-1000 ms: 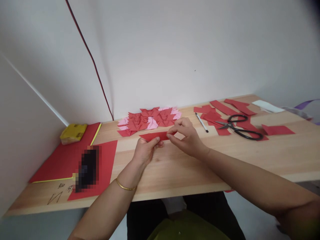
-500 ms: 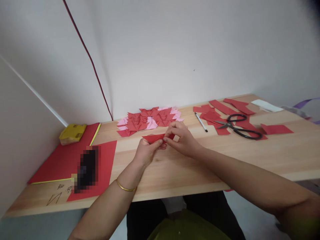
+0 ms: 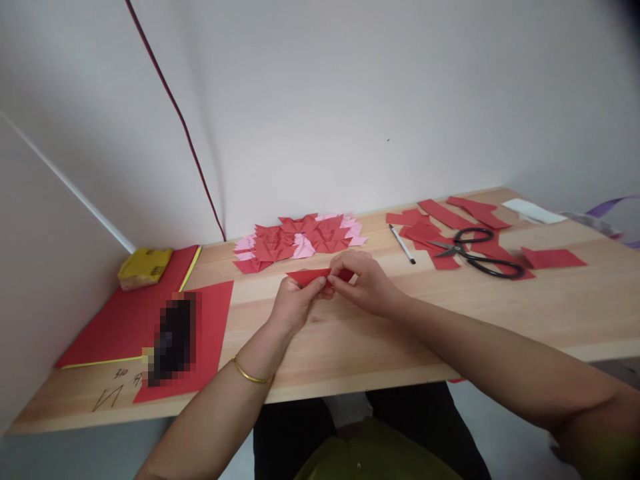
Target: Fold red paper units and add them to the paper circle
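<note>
Between my two hands is a folded piece of red paper [image 3: 309, 275], held just above the wooden table [image 3: 350, 353]. My left hand [image 3: 294, 303] pinches its lower edge, the thumb lying on top. From the right, my right hand [image 3: 364, 281] grips the paper's other end with thumb and forefinger, the fingers meeting close to my left thumb. The right end of the paper is partly covered by my fingers. Just beyond my hands lies a cluster of red and pink folded paper pieces [image 3: 280, 241] with pointed tips.
At the right are black-handled scissors [image 3: 457, 249], red paper scraps [image 3: 443, 212], a pen [image 3: 403, 244] and a white strip [image 3: 534, 211]. Red sheets [image 3: 120, 327] lie at the left, bearing a yellow packet [image 3: 145, 268] and a blurred dark object [image 3: 175, 340]. A wall rises behind.
My right hand has dropped slightly, its raised fingers now lower and closer over the paper's right end. The left hand keeps its pinch, and the paper has barely shifted.
</note>
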A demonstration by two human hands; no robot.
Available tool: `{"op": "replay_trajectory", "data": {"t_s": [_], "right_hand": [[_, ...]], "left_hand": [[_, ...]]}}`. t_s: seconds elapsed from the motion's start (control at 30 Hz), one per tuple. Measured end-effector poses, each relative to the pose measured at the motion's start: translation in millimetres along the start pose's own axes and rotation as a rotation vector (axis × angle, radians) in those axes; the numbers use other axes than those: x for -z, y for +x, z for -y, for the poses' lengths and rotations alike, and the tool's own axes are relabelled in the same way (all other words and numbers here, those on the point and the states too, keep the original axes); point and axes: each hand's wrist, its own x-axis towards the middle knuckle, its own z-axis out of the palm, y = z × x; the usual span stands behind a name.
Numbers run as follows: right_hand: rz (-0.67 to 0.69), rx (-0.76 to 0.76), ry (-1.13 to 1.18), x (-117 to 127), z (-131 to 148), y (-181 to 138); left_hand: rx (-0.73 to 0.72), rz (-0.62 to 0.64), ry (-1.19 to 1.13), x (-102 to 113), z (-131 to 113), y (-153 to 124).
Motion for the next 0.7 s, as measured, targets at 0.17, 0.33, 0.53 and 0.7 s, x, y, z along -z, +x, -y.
{"op": "replay_trajectory", "data": {"t_s": [0.17,0.33,0.53,0.7], "right_hand": [[0.003,-0.047,-0.007,0.8,0.9,0.1],[0.002,-0.062,-0.02,0.5,0.6,0.2],[0.009,-0.077,-0.027,1.3,2.0,0.6],[0.017,-0.089,-0.007,1.4,2.6,0.5]], "left_hand": [[-0.008,-0.018,0.049,0.2,0.7,0.4],[-0.019,-0.013,0.086,0.5,0.4,-0.2],[-0.012,-0.014,0.106,-0.2,-0.3,-1.0],[-0.006,-0.018,0.117,0.2,0.3,-0.4]]}}
